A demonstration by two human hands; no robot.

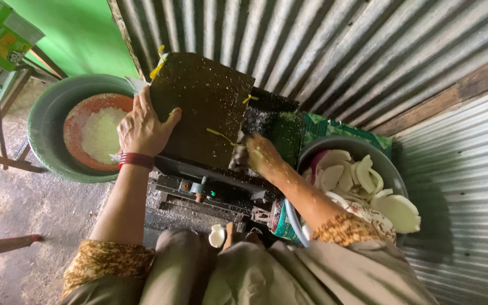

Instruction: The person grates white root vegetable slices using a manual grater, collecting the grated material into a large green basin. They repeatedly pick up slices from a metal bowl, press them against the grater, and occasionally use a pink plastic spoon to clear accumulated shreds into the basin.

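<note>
Spread flat, my left hand (142,129) is pressing on the left edge of the dark cover board (201,107) of the grating machine (216,186), fingers pointing toward twelve o'clock, thumb hooking over the board's surface at two o'clock; it is resting there, clasping nothing. A red bangle (136,160) is sitting on that wrist, and the forearm is running down toward seven o'clock. At nine o'clock from this hand, a big green basin (49,127) is standing on the floor, holding an orange bowl (73,127) of white gratings (103,134).

Moving rightward, my right hand (260,153) is curling closed at the machine's feed opening; I cannot tell what it is gripping, since the fingers are hiding it. Its forearm, flecked with white shreds, is slanting down toward four o'clock. At three o'clock from it, a grey basin (388,164) is holding white coconut pieces (362,181). Corrugated metal sheeting (340,51) is standing behind everything.
</note>
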